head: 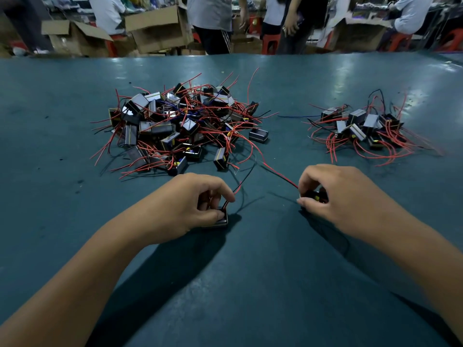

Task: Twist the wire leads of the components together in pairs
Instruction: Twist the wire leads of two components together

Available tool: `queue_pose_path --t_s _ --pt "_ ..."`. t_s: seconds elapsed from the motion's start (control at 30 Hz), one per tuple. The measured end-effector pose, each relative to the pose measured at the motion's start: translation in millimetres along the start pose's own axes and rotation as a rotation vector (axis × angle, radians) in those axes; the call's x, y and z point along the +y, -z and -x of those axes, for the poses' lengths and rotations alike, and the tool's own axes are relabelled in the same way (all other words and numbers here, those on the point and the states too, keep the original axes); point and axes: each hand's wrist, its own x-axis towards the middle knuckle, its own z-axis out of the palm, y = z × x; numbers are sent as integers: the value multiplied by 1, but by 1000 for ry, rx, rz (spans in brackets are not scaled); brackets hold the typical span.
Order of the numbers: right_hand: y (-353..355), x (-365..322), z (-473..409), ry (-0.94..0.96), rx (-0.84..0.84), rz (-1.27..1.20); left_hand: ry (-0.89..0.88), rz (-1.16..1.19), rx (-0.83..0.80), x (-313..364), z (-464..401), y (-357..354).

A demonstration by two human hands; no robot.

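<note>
Both your hands are down on the teal table point(300, 78), each one busy with its own component. Your left hand point(190, 204) has its fingers curled over a small dark component point(221, 219), the thumb pressing its near edge and the index finger hooked over the top. That piece sits on the table, on the near side of the big pile point(180, 126) and just clear of it. Its red and black leads point(239, 186) rise from between your fingertips and bend away toward the pile.

Your right hand point(333, 194) is closed round a second component point(316, 196), black with a flash of yellow showing between fingers and thumb. It sits to the right of the big pile's near edge, well apart from the piece in your left. A red and black lead point(280, 175) runs out of that grip, stretched on a slant back toward the pile.

The big pile itself is a tangle of dark blocks and loose red wires, straight out ahead of your left hand. To the right of it, well apart, lies a smaller heap point(363, 128) of the same parts, with looping red leads.

Beyond the table's far edge, behind the big pile, stand open cardboard boxes point(155, 28), red stools point(271, 43) and several people point(213, 21).
</note>
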Motion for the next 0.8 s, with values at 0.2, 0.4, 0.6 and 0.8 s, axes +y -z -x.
queue_pose_path --t_s 0.2,0.4,0.6,0.8 --pt "-1 3 0 -4 0 -7 -11 -35 41 -1 0 -1" --pt "-2 1 1 15 8 50 -42 -157 139 -1 -4 -10" --pt "-1 -1 3 14 13 54 -18 -189 210 -3 -9 -17" --pt "-1 -3 4 35 21 53 13 -128 203 -8 -10 -21"
